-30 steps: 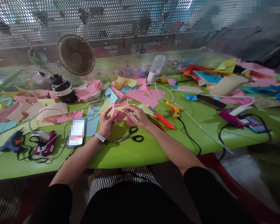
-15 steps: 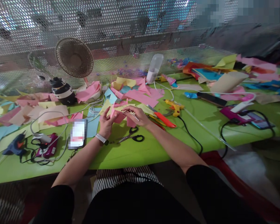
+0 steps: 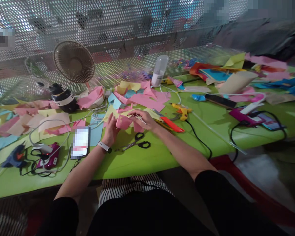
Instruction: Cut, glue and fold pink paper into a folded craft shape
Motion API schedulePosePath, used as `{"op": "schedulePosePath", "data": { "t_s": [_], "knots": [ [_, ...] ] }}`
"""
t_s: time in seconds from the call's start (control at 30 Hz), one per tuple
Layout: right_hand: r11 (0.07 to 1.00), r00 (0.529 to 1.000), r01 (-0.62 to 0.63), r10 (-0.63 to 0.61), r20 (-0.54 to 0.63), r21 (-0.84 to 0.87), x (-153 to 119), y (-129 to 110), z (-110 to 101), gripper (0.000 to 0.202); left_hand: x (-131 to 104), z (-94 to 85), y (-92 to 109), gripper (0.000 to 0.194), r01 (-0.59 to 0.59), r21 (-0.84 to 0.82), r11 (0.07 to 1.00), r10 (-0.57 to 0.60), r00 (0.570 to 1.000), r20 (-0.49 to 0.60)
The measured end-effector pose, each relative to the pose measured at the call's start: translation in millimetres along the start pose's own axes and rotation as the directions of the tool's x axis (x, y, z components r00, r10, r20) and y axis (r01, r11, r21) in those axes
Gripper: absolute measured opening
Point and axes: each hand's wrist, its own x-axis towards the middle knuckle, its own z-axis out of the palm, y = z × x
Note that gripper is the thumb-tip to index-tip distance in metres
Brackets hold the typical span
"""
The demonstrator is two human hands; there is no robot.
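My right hand [image 3: 147,120] is closed around thin metal tweezers [image 3: 142,120], whose two slim arms show beside its fingers. Its fingertips also meet the upper right of a folded pink paper piece [image 3: 123,122]. At the paper's left edge is my left hand [image 3: 110,131], fingers stretched upward and thumb close to the paper; whether it touches is hard to make out. Black-handled scissors [image 3: 137,143] lie apart on the green tabletop [image 3: 137,162] just below the hands.
A phone [image 3: 80,142] and a blue glue gun [image 3: 16,155] lie to the left. On the right are a yellow glue gun [image 3: 182,111] and an orange-red cutter [image 3: 172,124]. Coloured paper, a fan [image 3: 74,61], a black bottle [image 3: 64,97] and cables spread along the back.
My left hand has drawn back slightly, its fingers straightening away from the pink paper, which now looks more curved. My right hand stays with the tweezers. The view has shifted slightly.
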Motion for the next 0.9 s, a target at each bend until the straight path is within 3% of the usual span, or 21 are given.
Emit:
{"op": "schedulePosePath", "data": {
  "t_s": [0.13, 0.33, 0.43, 0.53, 0.63, 0.7, 0.8, 0.9],
  "knots": [
    [1.000, 0.999, -0.030, 0.030, -0.013, 0.001, 3, 3, -5, 0.032, 5, -1.6, 7, 0.030, 0.073, -0.004, 0.997, -0.072, 0.979, -0.191],
    [0.999, 0.998, -0.038, 0.038, -0.042, -0.015, 3, 5, -7, 0.032, 4, -0.7, 15, 0.051, 0.075, 0.072, 0.995, -0.055, 0.967, -0.250],
    [0.998, 0.997, -0.053, 0.051, -0.055, -0.032, 3, 5, -7, 0.031, 3, -0.2, 16, 0.051, 0.074, 0.092, 0.993, -0.050, 0.971, -0.234],
    [0.998, 0.995, -0.059, 0.058, -0.077, -0.019, 4, 4, -7, 0.030, 3, -1.1, 16, 0.031, 0.024, 0.104, 0.994, -0.004, 0.981, -0.194],
    [0.999, 0.992, -0.046, 0.047, -0.114, 0.009, 5, 1, -8, 0.029, 4, -3.2, 17, 0.034, -0.004, 0.160, 0.987, 0.032, 0.985, -0.169],
    [0.999, 0.992, -0.034, 0.037, -0.122, 0.028, 5, -1, -9, 0.029, 4, -3.7, 19, 0.047, 0.063, 0.202, 0.977, -0.031, 0.987, -0.157],
    [0.999, 0.994, -0.022, 0.025, -0.106, 0.031, 4, -4, -9, 0.029, 4, -1.5, 21, 0.058, 0.226, 0.201, 0.953, -0.213, 0.973, -0.083],
    [1.000, 0.997, 0.010, -0.009, -0.071, 0.014, 3, -4, -6, 0.031, 3, 2.1, 20, 0.034, 0.250, 0.083, 0.965, -0.251, 0.968, 0.002]
  ]
}}
